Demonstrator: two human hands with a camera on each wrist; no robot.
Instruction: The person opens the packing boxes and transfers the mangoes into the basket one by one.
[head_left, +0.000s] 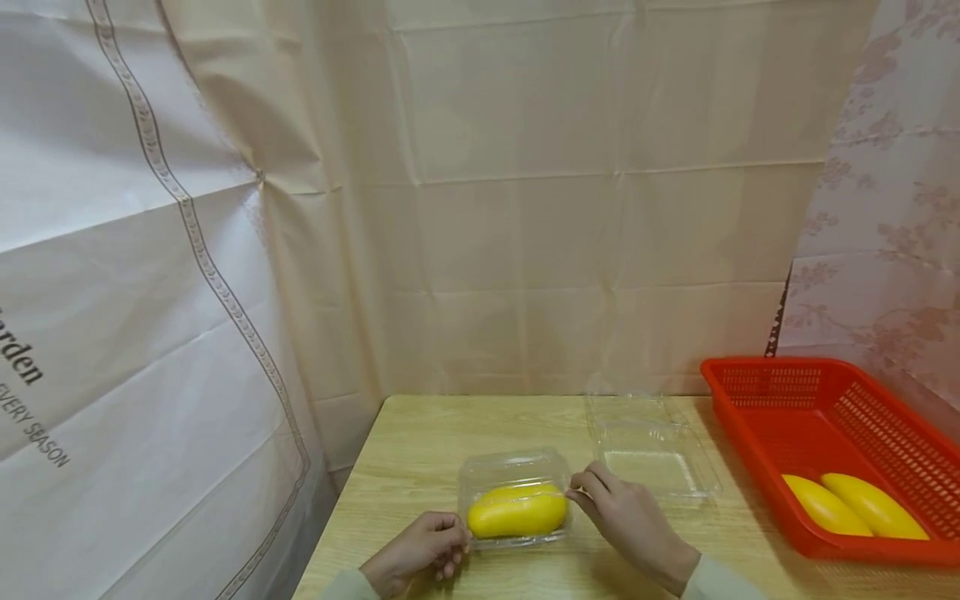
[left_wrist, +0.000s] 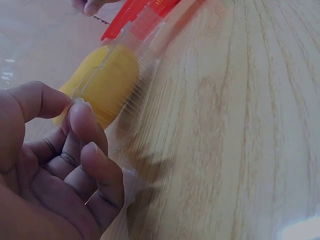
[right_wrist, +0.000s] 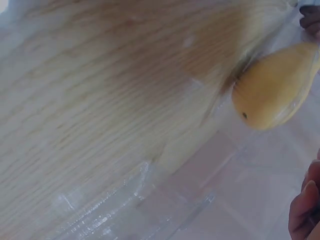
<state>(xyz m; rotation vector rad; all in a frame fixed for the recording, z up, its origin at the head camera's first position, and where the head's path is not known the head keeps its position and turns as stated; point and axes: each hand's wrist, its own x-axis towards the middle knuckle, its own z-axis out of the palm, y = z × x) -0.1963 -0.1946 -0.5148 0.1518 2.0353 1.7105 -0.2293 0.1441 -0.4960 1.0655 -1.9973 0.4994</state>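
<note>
A yellow mango [head_left: 517, 510] lies inside a clear plastic clamshell box [head_left: 510, 467] near the table's front edge. At the box's front left corner, my left hand [head_left: 423, 546] pinches the rim between thumb and index finger; the other fingers curl loosely below, as the left wrist view shows. My right hand [head_left: 633, 521] pinches the right side of the box with thumb and fingertips. Only some fingers [right_wrist: 305, 210] of it show at the right wrist view's edge. I cannot tell whether the lid is fully down.
A second clear clamshell box [head_left: 652, 458] stands open behind my right hand. To the right is a red plastic basket [head_left: 787, 442] holding two mangoes [head_left: 873, 504]. Cloth curtains [head_left: 525, 208] hang behind the wooden table [head_left: 420, 433] and at both sides.
</note>
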